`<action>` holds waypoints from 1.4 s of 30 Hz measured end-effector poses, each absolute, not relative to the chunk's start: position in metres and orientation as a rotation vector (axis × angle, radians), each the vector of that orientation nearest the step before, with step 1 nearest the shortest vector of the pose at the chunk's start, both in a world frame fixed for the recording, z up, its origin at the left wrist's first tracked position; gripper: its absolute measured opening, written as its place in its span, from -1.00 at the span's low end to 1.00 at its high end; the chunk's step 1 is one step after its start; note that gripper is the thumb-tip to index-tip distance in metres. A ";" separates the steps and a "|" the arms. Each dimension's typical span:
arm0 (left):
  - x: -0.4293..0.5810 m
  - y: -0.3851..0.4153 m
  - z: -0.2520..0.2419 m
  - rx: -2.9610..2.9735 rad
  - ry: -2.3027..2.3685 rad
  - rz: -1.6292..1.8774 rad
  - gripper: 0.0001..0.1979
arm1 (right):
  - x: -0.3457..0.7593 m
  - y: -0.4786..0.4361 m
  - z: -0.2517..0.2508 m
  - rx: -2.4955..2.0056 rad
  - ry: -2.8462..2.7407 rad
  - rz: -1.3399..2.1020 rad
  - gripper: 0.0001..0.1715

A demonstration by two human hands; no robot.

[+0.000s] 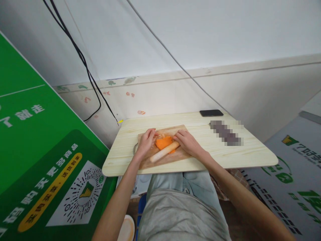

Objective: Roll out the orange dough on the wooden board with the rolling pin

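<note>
On a wooden cutting board [147, 163] lies a flattened piece of orange dough [164, 142]. A pale wooden rolling pin [162, 154] slants across the board over the dough's near edge, and a bit of orange shows on its near side. My right hand [187, 142] is closed around the pin's right end. At the board's left part, my left hand [146, 143] is beside the dough, with its fingers drawn together. Whatever those fingers may hold is hidden. The pin's left end is free of either hand.
The board rests on a light wood-grain table [120, 147]. A black phone [211, 113] lies at the back right, with a blurred dark object [225, 133] nearer. Black cables [80, 55] hang at the left by a green panel [32, 134]. A wall stands behind the table.
</note>
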State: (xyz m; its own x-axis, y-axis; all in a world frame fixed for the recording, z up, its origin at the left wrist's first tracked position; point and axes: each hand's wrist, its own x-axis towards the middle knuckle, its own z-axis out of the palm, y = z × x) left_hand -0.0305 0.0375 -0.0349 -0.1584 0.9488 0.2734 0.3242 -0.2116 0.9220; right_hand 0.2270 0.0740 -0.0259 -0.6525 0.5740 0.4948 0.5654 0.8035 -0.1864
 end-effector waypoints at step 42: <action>-0.009 0.045 -0.026 1.268 1.318 1.463 -0.47 | 0.197 0.085 -0.005 -0.879 -2.059 0.269 -0.52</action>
